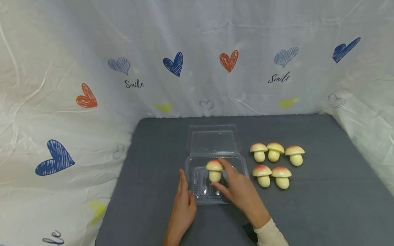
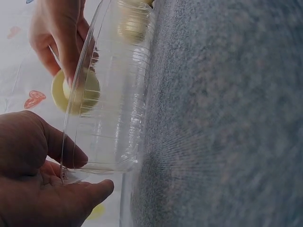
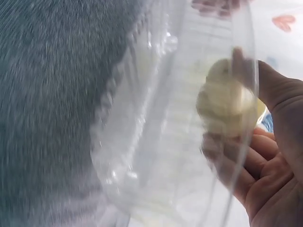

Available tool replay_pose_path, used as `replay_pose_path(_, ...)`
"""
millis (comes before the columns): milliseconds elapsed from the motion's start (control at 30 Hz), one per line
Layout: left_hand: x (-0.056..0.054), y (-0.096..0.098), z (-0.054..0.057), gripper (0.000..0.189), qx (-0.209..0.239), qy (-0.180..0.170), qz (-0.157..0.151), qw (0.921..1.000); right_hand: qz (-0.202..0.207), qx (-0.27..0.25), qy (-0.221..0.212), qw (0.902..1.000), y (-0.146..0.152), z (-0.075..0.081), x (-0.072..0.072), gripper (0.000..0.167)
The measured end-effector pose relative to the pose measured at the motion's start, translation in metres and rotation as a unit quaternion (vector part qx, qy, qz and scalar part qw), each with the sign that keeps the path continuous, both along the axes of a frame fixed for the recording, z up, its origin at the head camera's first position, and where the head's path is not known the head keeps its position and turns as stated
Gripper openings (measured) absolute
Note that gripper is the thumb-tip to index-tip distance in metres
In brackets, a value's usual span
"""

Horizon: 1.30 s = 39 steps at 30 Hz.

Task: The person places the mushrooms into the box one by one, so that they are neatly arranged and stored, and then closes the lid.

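A clear plastic container (image 1: 212, 201) lies with its lid (image 1: 213, 129) folded back. My left hand (image 1: 182, 209) holds its near left corner; in the left wrist view the thumb (image 2: 71, 153) and a finger (image 2: 97, 191) lie on either side of the wall. Over the container's base, my right hand (image 1: 238, 189) pinches a toy mushroom (image 1: 214, 171) with a yellow-red cap and pale stem, between thumb and fingers. Through the plastic, the right wrist view shows this mushroom (image 3: 222, 101) blurred. Whether it touches the base I cannot tell.
To the container's right lie several more mushrooms (image 1: 264, 176) in two rows on the grey cloth-covered table (image 1: 160, 147). A pale curtain (image 1: 200, 34) printed with hearts hangs behind and at both sides. A small black item (image 1: 250, 232) sits beside my right sleeve (image 1: 271, 234).
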<state>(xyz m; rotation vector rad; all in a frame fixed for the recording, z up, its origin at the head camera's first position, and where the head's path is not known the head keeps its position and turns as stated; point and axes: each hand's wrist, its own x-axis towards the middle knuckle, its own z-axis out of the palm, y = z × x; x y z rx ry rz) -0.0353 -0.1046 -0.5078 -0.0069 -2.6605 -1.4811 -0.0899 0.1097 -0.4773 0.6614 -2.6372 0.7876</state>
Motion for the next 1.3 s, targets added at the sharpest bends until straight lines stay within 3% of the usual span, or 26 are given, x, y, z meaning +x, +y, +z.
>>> replay_pose_path(333,0.000,-0.001,0.000,0.086,-0.016,0.013,-0.005,0.9998,0.012,0.015,0.000,0.9998,-0.020,-0.012,-0.009,0.084)
replay_pose_path(533,0.003,-0.001,-0.001,0.083,-0.012,0.000,-0.004,0.9999,0.014,0.026,0.010,0.9995,-0.028,-0.020,-0.011,0.084)
replay_pose_path(1100,0.001,0.000,-0.001,0.083,-0.017,0.020,-0.009,0.9996,0.003,0.085,0.069,0.9940,-0.048,-0.026,-0.016,0.082)
replay_pose_path(1300,0.002,-0.002,0.000,0.082,-0.016,0.028,-0.015,0.9993,-0.001,0.100,0.072,0.9924,-0.051,-0.026,-0.015,0.082)
